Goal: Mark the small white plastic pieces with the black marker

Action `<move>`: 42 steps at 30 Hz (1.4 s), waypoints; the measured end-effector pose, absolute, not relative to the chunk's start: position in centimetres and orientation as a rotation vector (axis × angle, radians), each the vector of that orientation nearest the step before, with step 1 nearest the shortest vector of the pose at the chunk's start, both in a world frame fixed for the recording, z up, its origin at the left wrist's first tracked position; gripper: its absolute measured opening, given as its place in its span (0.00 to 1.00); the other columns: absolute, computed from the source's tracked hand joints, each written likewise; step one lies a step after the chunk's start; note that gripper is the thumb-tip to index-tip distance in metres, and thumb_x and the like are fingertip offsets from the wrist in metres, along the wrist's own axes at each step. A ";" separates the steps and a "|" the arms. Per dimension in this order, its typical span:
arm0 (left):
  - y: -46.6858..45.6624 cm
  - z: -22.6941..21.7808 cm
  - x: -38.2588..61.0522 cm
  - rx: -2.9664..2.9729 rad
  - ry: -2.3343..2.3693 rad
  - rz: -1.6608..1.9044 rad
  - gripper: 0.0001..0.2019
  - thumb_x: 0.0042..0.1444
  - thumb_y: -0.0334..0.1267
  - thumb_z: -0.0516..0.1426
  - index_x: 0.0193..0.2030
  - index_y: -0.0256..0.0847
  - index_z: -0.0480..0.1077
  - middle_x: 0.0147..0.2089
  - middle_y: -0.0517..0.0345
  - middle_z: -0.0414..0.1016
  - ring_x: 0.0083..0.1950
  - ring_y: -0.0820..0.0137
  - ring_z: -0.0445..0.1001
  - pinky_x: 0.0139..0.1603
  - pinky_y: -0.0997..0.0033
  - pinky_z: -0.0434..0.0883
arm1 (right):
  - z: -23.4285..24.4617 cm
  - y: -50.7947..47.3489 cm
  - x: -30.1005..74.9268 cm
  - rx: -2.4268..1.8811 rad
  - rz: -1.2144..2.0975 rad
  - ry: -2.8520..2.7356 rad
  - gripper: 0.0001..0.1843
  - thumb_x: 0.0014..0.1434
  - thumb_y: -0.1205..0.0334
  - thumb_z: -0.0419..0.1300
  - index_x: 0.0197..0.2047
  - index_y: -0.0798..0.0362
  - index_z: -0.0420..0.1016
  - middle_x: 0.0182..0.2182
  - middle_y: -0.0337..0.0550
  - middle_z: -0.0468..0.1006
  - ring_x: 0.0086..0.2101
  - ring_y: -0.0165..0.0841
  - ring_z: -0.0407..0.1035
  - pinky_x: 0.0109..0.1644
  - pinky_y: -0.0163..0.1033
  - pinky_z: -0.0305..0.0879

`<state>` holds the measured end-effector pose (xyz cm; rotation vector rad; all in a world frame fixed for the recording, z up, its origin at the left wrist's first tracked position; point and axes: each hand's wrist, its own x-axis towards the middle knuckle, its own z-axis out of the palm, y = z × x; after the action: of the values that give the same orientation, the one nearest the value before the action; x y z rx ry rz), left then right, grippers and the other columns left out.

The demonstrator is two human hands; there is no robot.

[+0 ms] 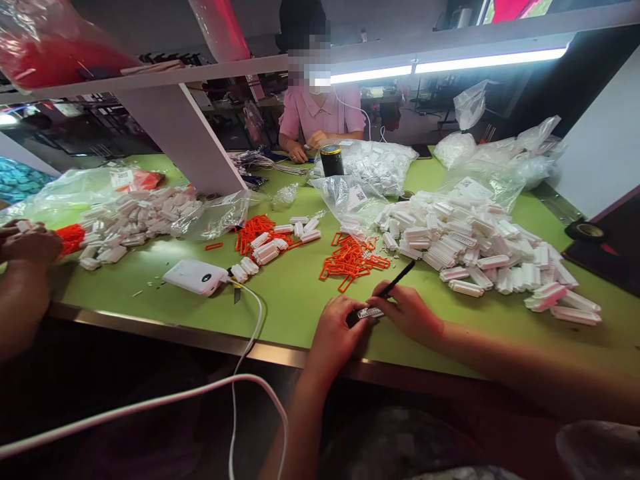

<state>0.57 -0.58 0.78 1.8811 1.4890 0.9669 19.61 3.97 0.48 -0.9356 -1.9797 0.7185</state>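
L hand [340, 327] is clamped on a white multi-slot connector housing [370, 312], fingers tight round its near end; the piece sits just above the table's front edge, slotted face up, btwn both hands. R hand [407, 310] has thumb & fingers together on a slim black pen-like tool [399, 276], upper end slanting up & away to the right, lower end down twd the housing. Tip is hidden by fingers, so can't tell if it touches the slots.

Step in hand, as a judgement: close handwork on this one housing, prob. pressing or picking at its slots w/ the tool. Next move prob. calls for a firm L hold so the piece doesn't twist, plus a small, straight R push, tip lined up w/ a slot.

Supplies nearby: loose pile of orange rectangular frames [353, 261] just beyond the hands, w/ tiny white bits by it; big heap of white housings [465, 240] to the right. White power bank [193, 275] w/ white cable [260, 313] lies left on the green table [295, 317]. Co-worker's hands [35, 243] at far L hold a white piece, too blurred to ID; another person [323, 117] in a pink top sits opposite.
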 end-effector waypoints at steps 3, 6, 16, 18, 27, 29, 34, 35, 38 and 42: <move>-0.5 0.8 0.6 1.885 1.495 0.960 0.05 0.58 0.37 0.68 0.40 0.43 0.78 0.40 0.57 0.79 0.46 0.62 0.76 0.50 0.61 0.72 | 0.5 3.9 19.6 -0.925 0.678 -2.019 0.18 0.73 0.48 0.57 0.37 0.51 0.76 0.30 0.42 0.82 0.30 0.34 0.75 0.37 0.37 0.72; -0.5 0.8 0.5 1.889 1.492 0.964 0.05 0.58 0.36 0.68 0.40 0.44 0.78 0.40 0.57 0.79 0.46 0.62 0.76 0.50 0.61 0.72 | 0.5 4.0 19.7 -0.947 0.723 -2.003 0.17 0.73 0.48 0.57 0.37 0.50 0.76 0.28 0.41 0.81 0.29 0.33 0.75 0.36 0.37 0.72; -0.7 0.9 0.5 1.901 1.473 0.965 0.05 0.59 0.34 0.67 0.41 0.43 0.78 0.41 0.57 0.79 0.46 0.62 0.76 0.50 0.61 0.72 | 0.7 4.1 19.7 -0.952 0.836 -1.913 0.18 0.71 0.46 0.58 0.36 0.50 0.75 0.29 0.41 0.82 0.30 0.33 0.76 0.35 0.36 0.73; -0.7 0.8 0.5 1.903 1.471 0.962 0.05 0.59 0.35 0.67 0.42 0.43 0.78 0.41 0.57 0.79 0.46 0.62 0.76 0.50 0.61 0.72 | 0.6 4.1 19.7 -0.967 0.826 -1.933 0.18 0.72 0.47 0.58 0.36 0.50 0.75 0.29 0.41 0.82 0.29 0.33 0.76 0.35 0.36 0.73; -0.5 0.7 0.5 1.904 1.480 0.961 0.04 0.59 0.36 0.67 0.40 0.43 0.77 0.41 0.57 0.79 0.46 0.62 0.76 0.50 0.61 0.72 | 0.5 3.9 19.7 -0.954 0.702 -2.004 0.19 0.73 0.46 0.57 0.37 0.50 0.76 0.28 0.40 0.81 0.29 0.33 0.74 0.35 0.37 0.72; -0.5 0.8 0.5 1.902 1.485 0.963 0.04 0.58 0.35 0.67 0.40 0.43 0.77 0.40 0.57 0.79 0.46 0.62 0.76 0.49 0.61 0.72 | 0.5 3.8 19.6 -0.930 0.652 -2.024 0.19 0.74 0.46 0.56 0.37 0.50 0.76 0.29 0.41 0.81 0.29 0.33 0.75 0.37 0.37 0.72; -0.5 0.9 0.6 1.896 1.491 0.954 0.04 0.59 0.35 0.67 0.40 0.42 0.77 0.40 0.57 0.78 0.46 0.62 0.76 0.50 0.61 0.71 | 0.8 3.5 19.4 -0.864 0.494 -2.075 0.18 0.76 0.48 0.53 0.39 0.50 0.75 0.31 0.43 0.81 0.31 0.34 0.75 0.38 0.37 0.72; -0.5 0.9 0.6 1.898 1.497 0.948 0.04 0.59 0.35 0.67 0.40 0.42 0.77 0.40 0.57 0.78 0.46 0.62 0.76 0.50 0.61 0.71 | 0.9 3.4 19.4 -0.842 0.459 -2.094 0.18 0.76 0.49 0.53 0.39 0.50 0.75 0.31 0.43 0.81 0.31 0.34 0.75 0.38 0.37 0.72; -0.5 0.9 0.6 1.910 1.526 0.920 0.03 0.59 0.33 0.66 0.39 0.42 0.77 0.40 0.56 0.78 0.47 0.61 0.75 0.50 0.61 0.71 | 1.4 3.2 19.2 -0.767 0.357 -2.205 0.18 0.76 0.54 0.53 0.38 0.51 0.76 0.31 0.44 0.81 0.32 0.35 0.74 0.39 0.38 0.71; -0.4 0.8 0.5 1.918 1.543 0.906 0.03 0.59 0.31 0.64 0.37 0.43 0.76 0.40 0.57 0.78 0.47 0.61 0.75 0.51 0.61 0.71 | 1.4 3.2 19.2 -0.723 0.310 -2.317 0.17 0.76 0.56 0.54 0.36 0.51 0.77 0.31 0.45 0.82 0.34 0.36 0.75 0.39 0.38 0.70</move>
<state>0.52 -0.42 0.79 1.9182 1.5430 0.9055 19.16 3.22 1.44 -0.7234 -2.3172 0.3098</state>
